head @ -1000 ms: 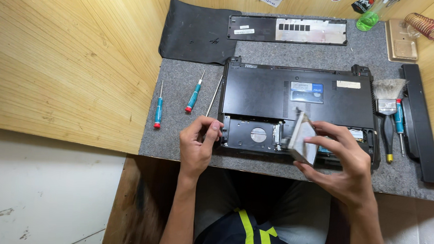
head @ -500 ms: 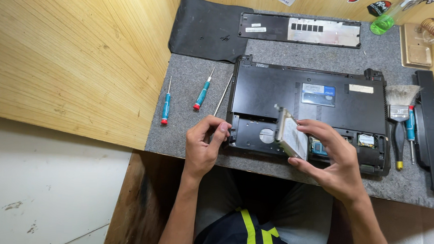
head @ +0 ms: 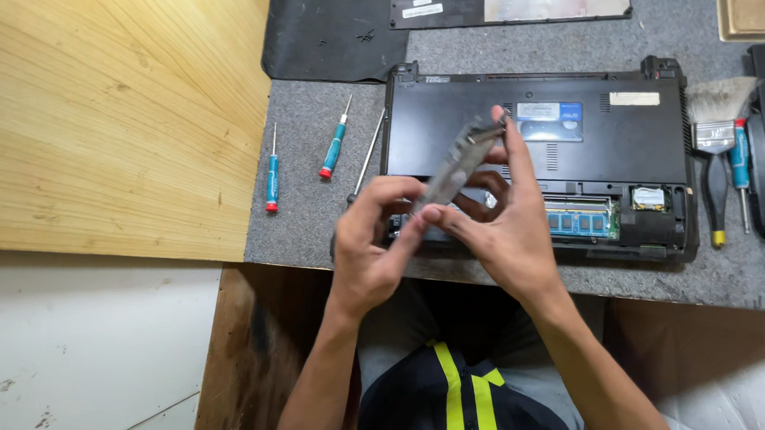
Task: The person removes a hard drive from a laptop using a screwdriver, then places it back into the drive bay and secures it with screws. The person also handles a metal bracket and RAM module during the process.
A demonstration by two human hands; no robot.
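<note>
A: Hands?
B: Your left hand (head: 373,240) and right hand (head: 503,220) both pinch the grey drive module (head: 455,167), fingers closed on its edges, tilted above the open laptop (head: 536,153), likely for inspection.
A: Surroundings?
B: Screwdrivers (head: 334,148) left, brush (head: 718,118) right, on the tabletop (head: 313,229).

Both hands raised over the near edge of an upturned black laptop (head: 536,149). Left hand (head: 372,253) and right hand (head: 507,225) together hold a flat grey drive in its metal bracket (head: 455,165), tilted on edge. Laptop's bottom bay open; green memory module (head: 580,222) exposed. Grey mat (head: 314,212) covers the tabletop. Left of laptop: two teal-handled screwdrivers (head: 273,169) (head: 334,144), one slim metal tool (head: 367,154). Right: a brush (head: 716,118). Removed black cover panel (head: 512,4) lies beyond.
</note>
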